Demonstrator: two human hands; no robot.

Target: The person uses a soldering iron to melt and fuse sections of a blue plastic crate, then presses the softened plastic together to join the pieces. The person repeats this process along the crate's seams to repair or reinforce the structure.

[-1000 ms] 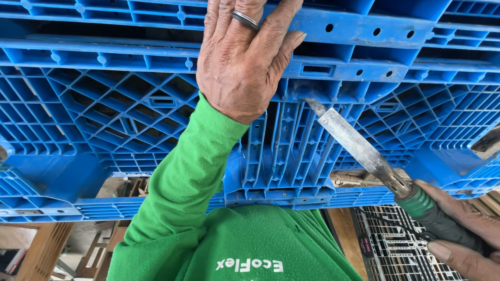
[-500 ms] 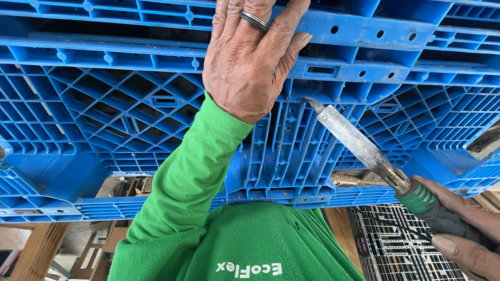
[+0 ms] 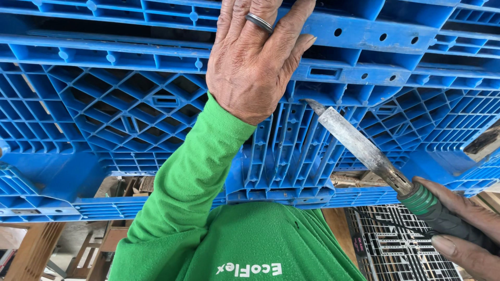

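Clenched around a dark green ribbed handle, the right hand (image 3: 463,229) grips a chisel (image 3: 359,148) at the lower right of the blue plastic pallet (image 3: 120,104). Its flat grey metal blade runs up and to the left from the handle, and its worn tip lies against the pallet's ribbed underside, just right of the pallet's central block of upright ribs. Only the thumb and part of the fingers of that hand show; the rest is cut off by the frame edge.

The left hand (image 3: 255,57) is spread flat, not grasping anything, with its palm pressed against the pallet's upper crossbar. Its fingertips pass out of view at the top. A dark ring (image 3: 259,22) sits on one finger. A bright green sleeve (image 3: 192,182) runs down from that wrist across the pallet's middle to the green shirt at the bottom.

The pallet fills nearly the whole view, standing on edge with its open lattice side toward the camera. Its diamond-shaped cells to the left and right of the central block hold nothing that can be seen; they show only dark gaps behind them. A row of round holes dots the crossbar to the right of the left hand.

Below the pallet's bottom edge, a black grid-patterned crate (image 3: 396,244) lies at lower right, and pale wooden boards (image 3: 31,250) show at lower left.
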